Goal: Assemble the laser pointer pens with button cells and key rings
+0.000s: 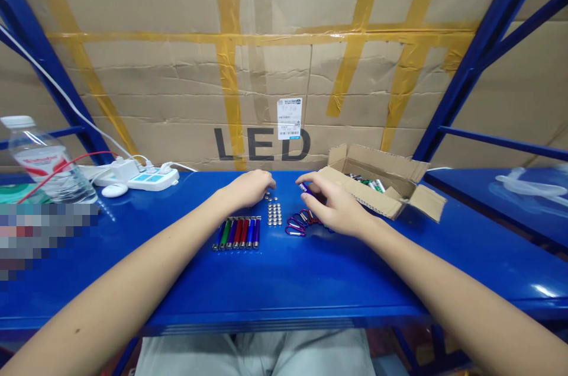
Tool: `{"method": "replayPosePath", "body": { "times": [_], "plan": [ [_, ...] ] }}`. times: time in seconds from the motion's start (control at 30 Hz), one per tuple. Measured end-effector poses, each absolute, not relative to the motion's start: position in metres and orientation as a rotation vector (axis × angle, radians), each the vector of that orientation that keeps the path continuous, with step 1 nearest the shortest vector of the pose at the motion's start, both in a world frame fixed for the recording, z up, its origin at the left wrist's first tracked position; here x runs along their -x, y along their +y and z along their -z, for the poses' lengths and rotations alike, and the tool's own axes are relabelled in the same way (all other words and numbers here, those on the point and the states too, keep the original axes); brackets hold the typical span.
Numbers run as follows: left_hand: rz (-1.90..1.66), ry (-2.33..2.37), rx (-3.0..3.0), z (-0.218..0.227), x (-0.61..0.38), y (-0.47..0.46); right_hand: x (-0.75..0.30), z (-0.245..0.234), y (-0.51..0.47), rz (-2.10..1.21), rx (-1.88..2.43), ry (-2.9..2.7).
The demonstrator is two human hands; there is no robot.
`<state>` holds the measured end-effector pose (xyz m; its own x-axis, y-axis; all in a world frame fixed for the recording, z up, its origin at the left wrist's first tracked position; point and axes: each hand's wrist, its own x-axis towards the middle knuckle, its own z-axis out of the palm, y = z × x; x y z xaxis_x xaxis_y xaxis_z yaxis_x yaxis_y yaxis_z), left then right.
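"Two bare hands at work over a blue table (288, 281). The right hand (339, 204) pinches a dark purple tube (304, 188) between thumb and fingers, just above a loose cluster of carabiners (295, 233)."

"And the left?"

"The left hand (249, 188) bends over the far end of the small silver discs (274, 214), fingers curled down. Whether it grips one, I cannot tell; the fingertips hide it."

"How much looks done?"

"The tidy part, by my reading. A row of slim coloured tubes (244, 234) lies side by side, in green, red, blue and purple, near the table's front. Most of the discs stand in neat columns beside them."

"And what looks left?"

"A few discs under the left hand sit outside the columns. The carabiners lie overlapping, in no set order, and the tube in the right hand is apart from the row. Behind it, an open cardboard box (384, 201) holds a jumble of small cylinders (378, 185). I would call it partway."
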<state>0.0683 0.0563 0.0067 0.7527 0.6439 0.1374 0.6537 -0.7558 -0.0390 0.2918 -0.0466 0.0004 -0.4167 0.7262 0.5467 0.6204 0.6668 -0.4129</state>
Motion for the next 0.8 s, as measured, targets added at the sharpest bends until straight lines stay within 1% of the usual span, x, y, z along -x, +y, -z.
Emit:
{"method": "replayPosePath", "body": {
  "times": [0.13,0.33,0.43,0.53,0.7,0.8],
  "plan": [
    [0.133,-1.089,2.926,-0.002,-0.065,0.071,-0.292,0.001,-0.046,-0.194,1.042,-2.156],
    [0.186,-0.991,3.05,0.003,-0.059,0.084,-0.292,0.001,-0.046,-0.195,1.032,-2.16],
    [0.171,-1.029,3.038,0.004,-0.056,0.088,-0.292,0.001,-0.046,-0.188,1.031,-2.163],
    [0.149,-1.103,2.992,0.002,-0.054,0.089,-0.292,0.001,-0.046,-0.183,1.038,-2.167],
    [0.228,-1.033,3.018,-0.008,-0.06,0.076,-0.291,-0.001,-0.047,-0.18,1.047,-2.175],
    [0.123,-1.133,3.071,-0.011,-0.068,0.066,-0.291,-0.001,-0.048,-0.186,1.047,-2.18]
  ]
}}
